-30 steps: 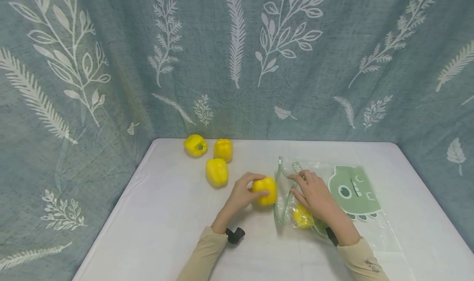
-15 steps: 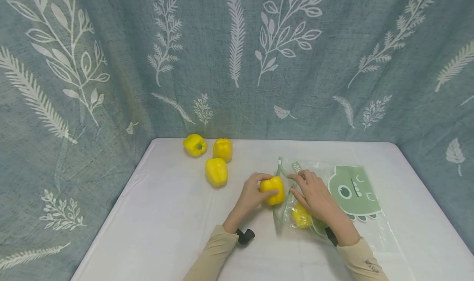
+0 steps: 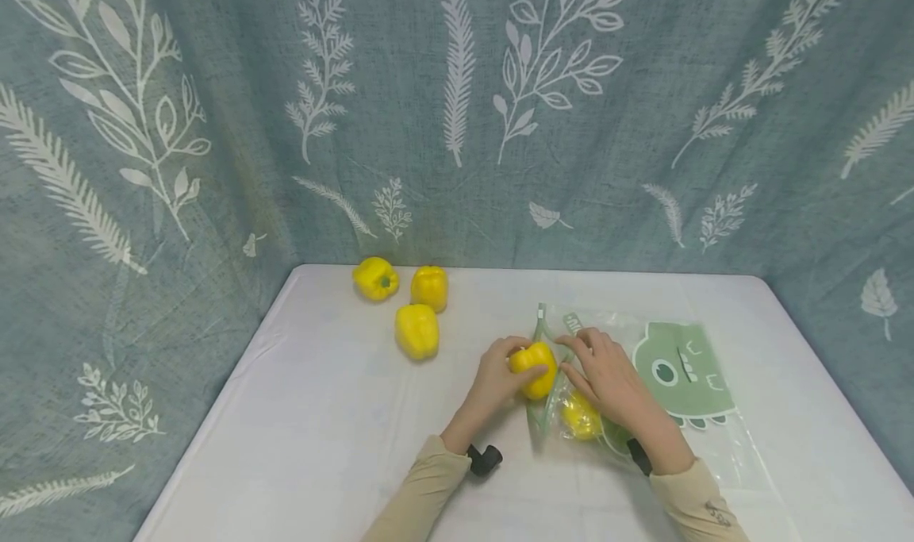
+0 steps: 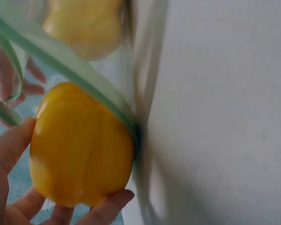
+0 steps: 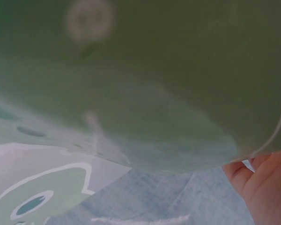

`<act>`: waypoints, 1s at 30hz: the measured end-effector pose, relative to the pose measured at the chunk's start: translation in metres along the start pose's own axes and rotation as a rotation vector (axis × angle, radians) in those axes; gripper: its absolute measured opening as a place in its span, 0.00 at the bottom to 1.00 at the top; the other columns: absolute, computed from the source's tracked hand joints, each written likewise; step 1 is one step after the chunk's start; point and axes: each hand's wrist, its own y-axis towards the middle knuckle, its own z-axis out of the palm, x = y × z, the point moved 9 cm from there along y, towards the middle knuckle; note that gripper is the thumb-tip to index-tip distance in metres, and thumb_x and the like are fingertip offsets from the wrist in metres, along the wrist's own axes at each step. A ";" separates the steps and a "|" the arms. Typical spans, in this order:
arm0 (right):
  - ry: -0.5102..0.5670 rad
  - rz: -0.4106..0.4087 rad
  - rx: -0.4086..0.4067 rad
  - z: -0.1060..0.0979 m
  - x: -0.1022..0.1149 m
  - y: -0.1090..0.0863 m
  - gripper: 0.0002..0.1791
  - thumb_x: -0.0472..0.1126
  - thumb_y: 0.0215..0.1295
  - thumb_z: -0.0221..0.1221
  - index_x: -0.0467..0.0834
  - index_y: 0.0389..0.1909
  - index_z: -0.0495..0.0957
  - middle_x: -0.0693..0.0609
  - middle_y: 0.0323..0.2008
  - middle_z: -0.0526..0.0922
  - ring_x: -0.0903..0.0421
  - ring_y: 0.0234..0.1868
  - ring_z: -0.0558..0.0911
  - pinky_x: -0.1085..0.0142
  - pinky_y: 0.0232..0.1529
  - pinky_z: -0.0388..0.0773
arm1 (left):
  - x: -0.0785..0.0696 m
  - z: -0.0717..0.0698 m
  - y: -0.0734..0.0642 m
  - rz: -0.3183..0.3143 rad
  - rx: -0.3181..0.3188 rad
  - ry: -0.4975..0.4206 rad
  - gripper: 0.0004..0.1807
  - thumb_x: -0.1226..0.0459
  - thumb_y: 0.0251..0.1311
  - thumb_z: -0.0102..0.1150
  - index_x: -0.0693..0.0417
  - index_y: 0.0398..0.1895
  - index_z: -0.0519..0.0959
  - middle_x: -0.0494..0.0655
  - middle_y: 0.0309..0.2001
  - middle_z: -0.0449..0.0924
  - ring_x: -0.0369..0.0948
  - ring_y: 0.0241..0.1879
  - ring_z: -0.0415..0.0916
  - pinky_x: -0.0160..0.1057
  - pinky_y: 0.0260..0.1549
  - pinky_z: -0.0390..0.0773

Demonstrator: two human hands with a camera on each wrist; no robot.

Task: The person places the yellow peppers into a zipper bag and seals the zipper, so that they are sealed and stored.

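My left hand grips a yellow bell pepper at the mouth of a clear zip bag with a green cartoon print. In the left wrist view, the bag's green zip strip crosses the pepper's upper edge; the thumb and fingers curl round its other side. My right hand pinches the rim of the bag's mouth and holds it apart. Inside the bag, near the mouth, lies another yellow bell pepper. Bag film fills most of the right wrist view, with part of my right hand at its edge.
Three more yellow bell peppers, one at the back, one beside it and one in front, stand on the white-covered table. A blue-green leaf-patterned curtain hangs behind and at the sides.
My left hand has carried the bell pepper to the right, from just outside the bag up to its mouth. My right hand stays in place on the rim.
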 end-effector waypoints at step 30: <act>0.026 0.016 0.037 0.002 -0.003 0.001 0.20 0.46 0.65 0.55 0.48 0.56 0.69 0.49 0.41 0.69 0.54 0.37 0.68 0.60 0.38 0.67 | 0.000 0.001 0.001 0.160 0.180 -0.052 0.27 0.67 0.52 0.66 0.52 0.57 0.72 0.49 0.48 0.76 0.44 0.49 0.75 0.41 0.51 0.76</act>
